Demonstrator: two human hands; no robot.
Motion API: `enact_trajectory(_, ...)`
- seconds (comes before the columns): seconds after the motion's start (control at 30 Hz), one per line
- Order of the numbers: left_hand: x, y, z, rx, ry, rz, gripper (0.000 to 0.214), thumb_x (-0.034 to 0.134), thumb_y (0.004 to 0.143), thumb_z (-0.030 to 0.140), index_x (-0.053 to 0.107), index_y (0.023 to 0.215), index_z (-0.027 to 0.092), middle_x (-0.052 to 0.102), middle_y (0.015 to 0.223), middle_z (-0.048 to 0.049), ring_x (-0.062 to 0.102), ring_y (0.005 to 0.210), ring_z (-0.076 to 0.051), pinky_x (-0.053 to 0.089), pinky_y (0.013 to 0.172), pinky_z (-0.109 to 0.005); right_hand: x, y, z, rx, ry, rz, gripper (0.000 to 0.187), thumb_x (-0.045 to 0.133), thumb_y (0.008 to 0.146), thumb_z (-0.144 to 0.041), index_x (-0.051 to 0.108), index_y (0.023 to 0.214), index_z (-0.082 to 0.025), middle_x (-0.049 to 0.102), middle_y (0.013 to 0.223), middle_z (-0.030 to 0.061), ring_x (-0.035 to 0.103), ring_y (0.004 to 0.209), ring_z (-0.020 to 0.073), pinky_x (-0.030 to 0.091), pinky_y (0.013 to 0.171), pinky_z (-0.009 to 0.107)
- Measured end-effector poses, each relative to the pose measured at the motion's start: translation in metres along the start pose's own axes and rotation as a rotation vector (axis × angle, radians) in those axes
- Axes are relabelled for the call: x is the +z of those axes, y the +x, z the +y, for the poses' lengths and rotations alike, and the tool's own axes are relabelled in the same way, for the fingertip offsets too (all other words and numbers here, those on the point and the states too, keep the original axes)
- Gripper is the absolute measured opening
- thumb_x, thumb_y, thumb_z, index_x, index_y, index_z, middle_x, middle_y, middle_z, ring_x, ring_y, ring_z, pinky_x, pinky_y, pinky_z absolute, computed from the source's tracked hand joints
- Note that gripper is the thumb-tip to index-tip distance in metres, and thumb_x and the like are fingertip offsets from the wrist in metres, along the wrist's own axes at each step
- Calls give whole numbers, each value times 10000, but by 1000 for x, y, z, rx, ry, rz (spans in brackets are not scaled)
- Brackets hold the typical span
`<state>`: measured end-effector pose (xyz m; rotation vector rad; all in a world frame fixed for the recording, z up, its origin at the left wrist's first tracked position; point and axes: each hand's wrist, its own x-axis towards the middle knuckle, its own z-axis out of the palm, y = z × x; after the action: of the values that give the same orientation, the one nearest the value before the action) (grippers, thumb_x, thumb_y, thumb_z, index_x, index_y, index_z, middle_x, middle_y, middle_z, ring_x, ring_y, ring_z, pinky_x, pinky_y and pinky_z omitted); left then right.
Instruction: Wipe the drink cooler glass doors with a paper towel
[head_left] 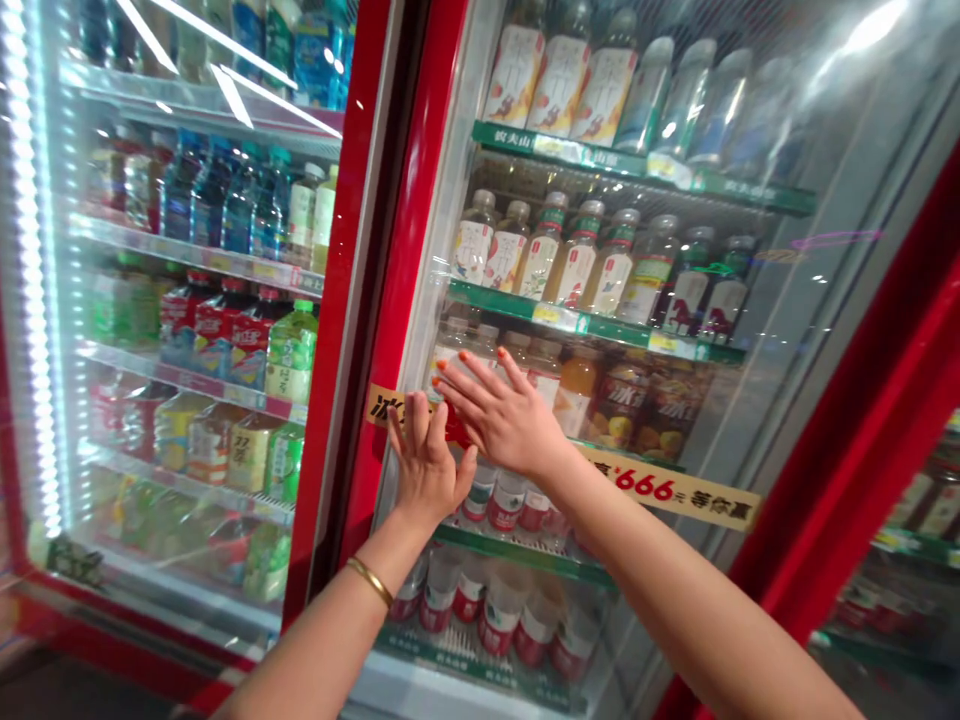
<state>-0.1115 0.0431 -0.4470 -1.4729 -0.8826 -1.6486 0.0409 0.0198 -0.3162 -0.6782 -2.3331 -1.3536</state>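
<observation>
Both my hands are raised in front of the glass door (690, 420) of a red-framed drinks fridge. My left hand (427, 465) has its fingers stretched upward over the left end of a beige paper strip (709, 500) with black and red print. A gold bangle (370, 582) circles the left wrist. Just right of it, my right hand (506, 410) lies flat across the same strip, fingers extended up and left, orange nails showing. Neither hand holds anything that I can see. Whether the palms press on the strip is hidden. Part of the strip is covered by my hands.
Behind the glass, bottled drinks (577, 255) stand in rows on shelves with green edges (607, 322). A second lit fridge (202, 375) full of bottles is at the left, past a red upright frame (330, 300). Another red frame (862, 400) slants down the right side.
</observation>
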Motion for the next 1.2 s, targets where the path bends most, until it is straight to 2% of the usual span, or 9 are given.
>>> enact_trajectory(0.17,1,4,3,34,69,-139,854,552,1079,471,168,1774,155,314,1796,-215,85,1753,-304,-15,1415,-650,-16,-87,39,255,-118,77,676,447,1142,-403,224,1777,-337,350,1819,-14,260,1723,251,54,1437,618)
enact_trajectory(0.3,1,6,5,13,74,-109,913,617,1047,455,149,1780,176,318,1793,-204,108,1750,-303,5,1419,-645,-37,-81,82,660,-209,221,688,388,1149,-452,239,1781,-226,257,1851,97,190,1737,359,64,1399,725)
enact_trajectory(0.43,1,5,3,17,55,-97,906,628,1044,442,156,1782,210,311,1802,-182,133,1748,-290,15,1424,-620,-23,-39,43,450,-158,121,674,387,1151,-414,222,1782,-246,246,1854,42,179,1744,302,102,1421,670)
enact_trajectory(0.57,0,3,-1,-1,33,-110,898,621,1044,439,152,1785,246,304,1810,-173,166,1743,-314,34,1415,-653,-1,-72,-3,184,-67,-11,706,463,1135,-415,200,1782,-313,341,1819,-22,227,1732,239,85,1447,574)
enact_trajectory(0.7,-4,7,1,-8,17,-129,923,642,1026,431,153,1785,238,293,1818,-182,178,1740,-342,64,1408,-677,-3,-141,14,448,-159,101,783,476,1136,-399,53,1791,-326,324,1822,15,235,1729,290,24,1431,634)
enact_trajectory(0.83,0,31,23,13,-9,-115,897,651,1021,380,183,1780,279,300,1827,-124,184,1742,-314,61,1425,-633,-5,-143,35,699,-239,263,810,453,1137,-392,-2,1794,-261,218,1851,76,142,1743,349,38,1408,699)
enact_trajectory(1.0,15,54,59,139,-55,-157,843,621,1039,344,207,1773,343,316,1818,-30,131,1749,-248,42,1446,-565,17,-132,-2,515,-189,217,837,480,1113,-346,21,1796,-196,286,1825,103,280,1716,253,119,1439,502)
enact_trajectory(1.1,21,50,63,193,-33,-188,841,615,1045,358,201,1776,319,344,1803,-22,82,1750,-210,-5,1450,-522,29,-184,-16,506,-181,189,820,499,1100,-346,84,1800,-247,357,1806,84,327,1700,260,79,1443,520)
enact_trajectory(1.2,24,42,59,196,-44,-211,862,616,1035,367,182,1779,334,316,1814,-10,75,1750,-217,-12,1450,-541,30,-249,-8,758,-210,241,783,454,1117,-367,88,1801,-257,300,1829,126,291,1712,332,76,1408,686)
